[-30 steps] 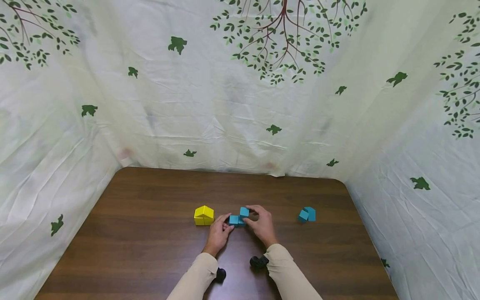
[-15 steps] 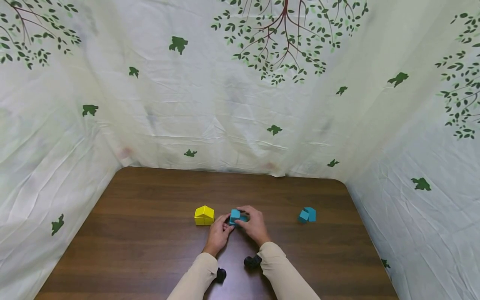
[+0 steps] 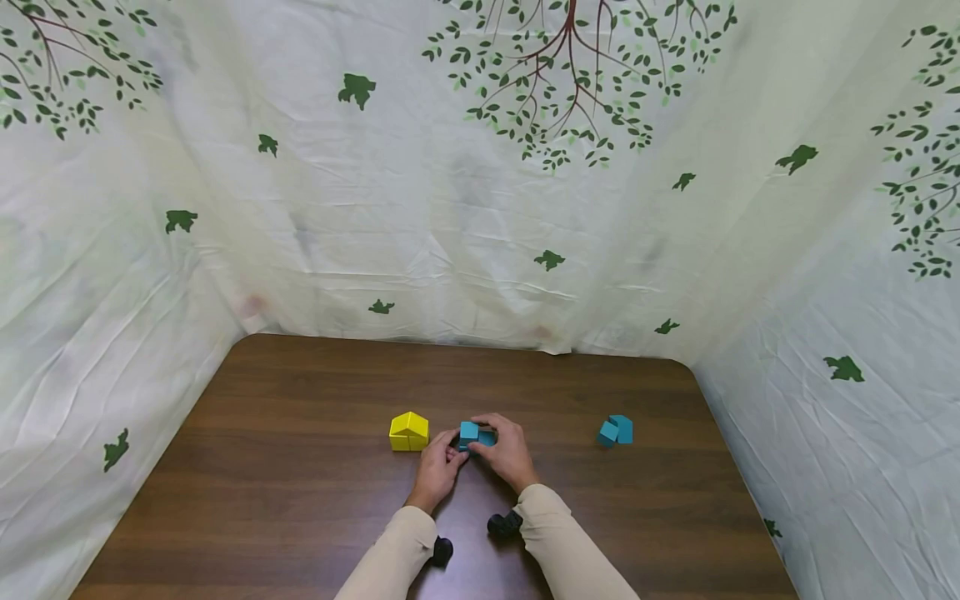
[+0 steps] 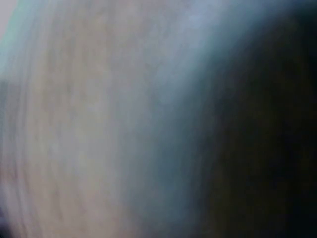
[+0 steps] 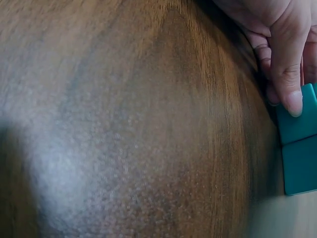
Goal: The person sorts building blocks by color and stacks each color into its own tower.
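Note:
In the head view my right hand [image 3: 507, 452] pinches a blue cube [image 3: 469, 432] between thumb and fingers. That cube sits over the left end of a low pair of blue blocks [image 3: 487, 438], whose right part shows beside it. My left hand [image 3: 437, 472] holds the left end of this pair, thumb in front and forefinger behind. In the right wrist view a thumb [image 5: 293, 101] presses on one of two teal-blue blocks [image 5: 299, 166] with a straight seam between them. The left wrist view is only a blur.
A small house-shaped stack of yellow blocks [image 3: 408, 432] stands just left of my left hand. Two more blue blocks [image 3: 617, 430] lie together farther right on the brown wooden table [image 3: 315, 400]. A leaf-printed white cloth [image 3: 450, 208] hangs around the table.
My right hand has carried the blue cube leftward from over the right end of the lower pair to over its left end, then slightly down. My left hand has stayed in place.

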The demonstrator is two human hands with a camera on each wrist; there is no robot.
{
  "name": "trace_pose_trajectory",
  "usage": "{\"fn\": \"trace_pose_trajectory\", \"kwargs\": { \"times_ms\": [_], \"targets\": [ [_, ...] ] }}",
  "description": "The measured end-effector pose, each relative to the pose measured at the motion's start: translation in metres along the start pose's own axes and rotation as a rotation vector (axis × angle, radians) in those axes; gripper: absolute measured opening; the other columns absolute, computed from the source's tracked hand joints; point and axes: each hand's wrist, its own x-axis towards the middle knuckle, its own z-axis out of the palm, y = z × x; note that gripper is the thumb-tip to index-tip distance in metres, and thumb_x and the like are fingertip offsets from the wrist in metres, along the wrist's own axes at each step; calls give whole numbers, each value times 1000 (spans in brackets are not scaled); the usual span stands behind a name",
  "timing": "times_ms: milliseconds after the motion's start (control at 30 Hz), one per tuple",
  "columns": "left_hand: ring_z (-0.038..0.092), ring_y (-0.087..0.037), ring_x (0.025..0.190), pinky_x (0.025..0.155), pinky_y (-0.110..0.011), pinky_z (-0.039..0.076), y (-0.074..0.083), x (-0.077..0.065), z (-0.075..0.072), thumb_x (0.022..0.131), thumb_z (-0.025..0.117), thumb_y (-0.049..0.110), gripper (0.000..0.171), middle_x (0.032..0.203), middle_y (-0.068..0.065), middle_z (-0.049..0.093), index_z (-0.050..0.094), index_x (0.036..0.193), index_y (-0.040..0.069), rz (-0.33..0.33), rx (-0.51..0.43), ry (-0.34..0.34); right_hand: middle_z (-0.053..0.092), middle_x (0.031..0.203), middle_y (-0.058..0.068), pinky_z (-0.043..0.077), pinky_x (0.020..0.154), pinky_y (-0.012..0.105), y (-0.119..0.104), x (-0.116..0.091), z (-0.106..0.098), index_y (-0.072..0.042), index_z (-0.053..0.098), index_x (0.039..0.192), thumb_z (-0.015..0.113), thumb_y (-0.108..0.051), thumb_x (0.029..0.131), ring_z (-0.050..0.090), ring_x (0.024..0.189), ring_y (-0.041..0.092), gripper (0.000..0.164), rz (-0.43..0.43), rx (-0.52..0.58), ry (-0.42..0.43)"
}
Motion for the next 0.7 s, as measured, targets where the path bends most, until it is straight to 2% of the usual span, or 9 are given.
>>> {"fn": "trace_pose_trajectory", "kwargs": {
  "times_ms": [467, 700],
  "targets": [
    [53, -15, 78, 72, -25, 49, 1, -1, 0, 86, 70, 0, 40, 109, -12, 60, 58, 124, -6, -8, 0, -2, 68, 112, 9, 47, 92, 45, 3, -2, 1, -8, 69, 114, 81, -7, 76, 62, 105, 25, 40, 22, -53, -12],
    [53, -16, 79, 74, -26, 49, 1, -1, -1, 86, 70, 1, 41, 111, -13, 60, 58, 125, -5, -11, -6, 0, 67, 115, 8, 45, 94, 47, 1, -7, -2, -10, 67, 118, 82, -9, 76, 61, 109, 26, 44, 57, 1, -4]
  ]
}}
